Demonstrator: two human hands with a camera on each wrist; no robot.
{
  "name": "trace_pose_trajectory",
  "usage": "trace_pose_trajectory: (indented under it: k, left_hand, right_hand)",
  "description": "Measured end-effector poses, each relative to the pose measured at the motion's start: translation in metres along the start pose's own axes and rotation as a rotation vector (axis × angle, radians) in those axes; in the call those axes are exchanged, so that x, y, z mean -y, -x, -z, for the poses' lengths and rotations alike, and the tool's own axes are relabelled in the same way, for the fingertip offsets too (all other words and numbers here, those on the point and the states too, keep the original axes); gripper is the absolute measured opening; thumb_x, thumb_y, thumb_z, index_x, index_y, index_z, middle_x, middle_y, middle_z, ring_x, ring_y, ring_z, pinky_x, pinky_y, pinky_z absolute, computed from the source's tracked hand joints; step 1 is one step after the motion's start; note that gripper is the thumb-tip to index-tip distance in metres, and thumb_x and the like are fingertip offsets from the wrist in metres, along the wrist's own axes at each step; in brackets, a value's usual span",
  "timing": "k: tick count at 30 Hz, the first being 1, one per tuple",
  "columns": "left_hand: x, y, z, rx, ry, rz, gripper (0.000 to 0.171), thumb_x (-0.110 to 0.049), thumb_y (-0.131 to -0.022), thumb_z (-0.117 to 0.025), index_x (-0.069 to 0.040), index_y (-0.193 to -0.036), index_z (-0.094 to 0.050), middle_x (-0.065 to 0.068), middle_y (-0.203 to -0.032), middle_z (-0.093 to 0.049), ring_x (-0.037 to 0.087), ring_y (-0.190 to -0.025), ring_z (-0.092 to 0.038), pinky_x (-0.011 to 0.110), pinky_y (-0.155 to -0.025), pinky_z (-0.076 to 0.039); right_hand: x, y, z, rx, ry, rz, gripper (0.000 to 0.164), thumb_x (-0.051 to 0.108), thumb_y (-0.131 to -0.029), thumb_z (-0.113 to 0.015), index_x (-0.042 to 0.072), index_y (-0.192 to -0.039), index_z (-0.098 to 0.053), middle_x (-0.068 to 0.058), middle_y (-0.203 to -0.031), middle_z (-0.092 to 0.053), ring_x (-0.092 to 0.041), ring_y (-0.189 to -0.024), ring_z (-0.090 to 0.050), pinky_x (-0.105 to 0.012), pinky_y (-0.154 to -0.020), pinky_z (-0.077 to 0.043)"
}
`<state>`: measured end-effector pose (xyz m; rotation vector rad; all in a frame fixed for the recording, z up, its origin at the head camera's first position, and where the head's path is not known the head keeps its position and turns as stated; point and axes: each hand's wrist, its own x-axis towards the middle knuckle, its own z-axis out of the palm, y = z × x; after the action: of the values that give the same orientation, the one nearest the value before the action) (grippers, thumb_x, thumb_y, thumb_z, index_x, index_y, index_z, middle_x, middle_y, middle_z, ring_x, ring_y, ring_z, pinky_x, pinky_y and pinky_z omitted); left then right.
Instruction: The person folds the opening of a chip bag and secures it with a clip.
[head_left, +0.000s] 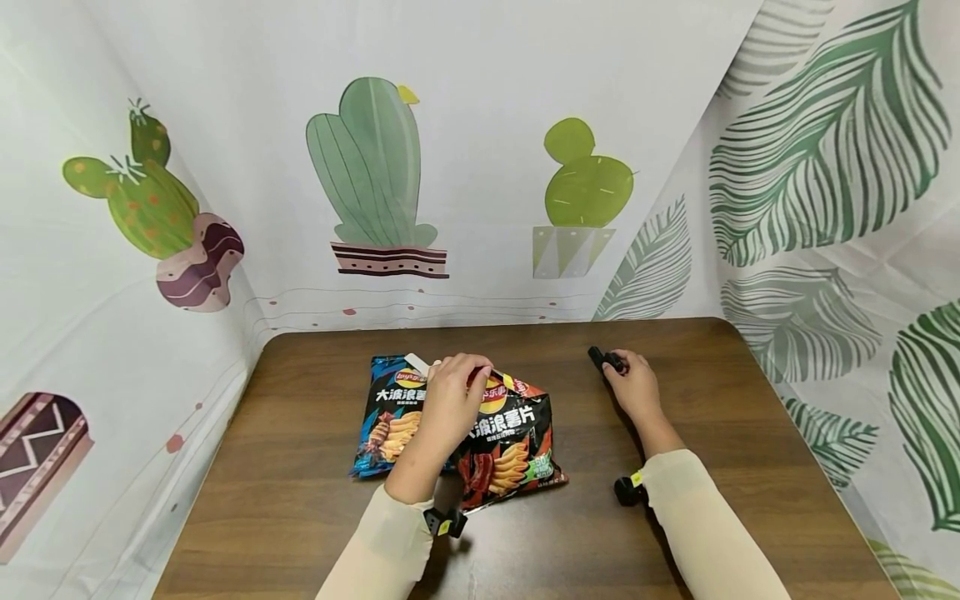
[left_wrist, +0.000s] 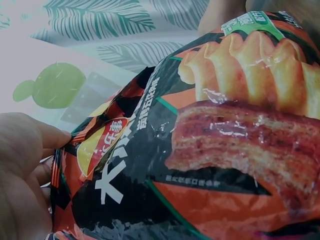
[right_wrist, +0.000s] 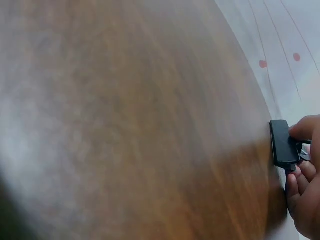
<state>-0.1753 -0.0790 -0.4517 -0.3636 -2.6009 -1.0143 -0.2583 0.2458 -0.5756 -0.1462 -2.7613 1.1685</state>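
My left hand [head_left: 453,392] pinches the top edge of a black and red potato chip bag [head_left: 517,454]; in the left wrist view the thumb lies at the crimped seam of the bag [left_wrist: 150,150]. The bag's top looks bent over. My right hand [head_left: 636,387] grips a black clip [head_left: 597,358] above the right part of the table. Seen from the right wrist, this clip [right_wrist: 284,142] has a flat bar, with the thumb and fingers on its handle side.
A blue and black chip bag [head_left: 382,433] lies to the left, partly covered by my left hand and the red bag. A white strip [head_left: 417,364] sticks out at its top. The brown wooden table [head_left: 285,500] ends at a printed curtain [head_left: 480,208].
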Motion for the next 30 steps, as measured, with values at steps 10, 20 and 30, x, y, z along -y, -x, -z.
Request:
trace_pose_trajectory:
  k: [10, 20, 30]
  left_hand:
    - [0.002, 0.000, 0.001, -0.004, -0.002, -0.004, 0.016, -0.023, -0.104, -0.059, -0.016, -0.106, -0.072, 0.001, -0.104, -0.073, 0.023, -0.099, -0.065, 0.045, -0.095, -0.042]
    - [0.004, 0.000, 0.000, -0.011, 0.008, -0.003, 0.015, -0.023, -0.103, -0.059, -0.016, -0.106, -0.072, 0.002, -0.106, -0.073, 0.024, -0.101, -0.065, 0.045, -0.095, -0.042]
    - [0.002, 0.000, 0.001, -0.008, 0.025, -0.008, 0.017, -0.023, -0.103, -0.059, -0.014, -0.105, -0.073, 0.002, -0.105, -0.073, 0.025, -0.100, -0.064, 0.047, -0.095, -0.042]
  right_hand:
    - [0.004, 0.004, -0.003, -0.025, -0.082, -0.015, 0.038, 0.035, -0.102, -0.059, 0.017, -0.136, -0.061, -0.017, -0.109, -0.068, -0.028, -0.097, -0.060, -0.036, -0.082, -0.045]
    - [0.012, 0.012, -0.002, 0.004, -0.158, -0.042, 0.049, 0.046, -0.102, -0.057, 0.014, -0.138, -0.059, -0.017, -0.118, -0.069, -0.028, -0.103, -0.061, -0.034, -0.085, -0.046]
    - [0.023, 0.018, -0.002, 0.011, -0.222, -0.053, 0.050, 0.045, -0.097, -0.065, 0.009, -0.132, -0.064, -0.015, -0.112, -0.071, -0.011, -0.092, -0.061, -0.014, -0.073, -0.047]
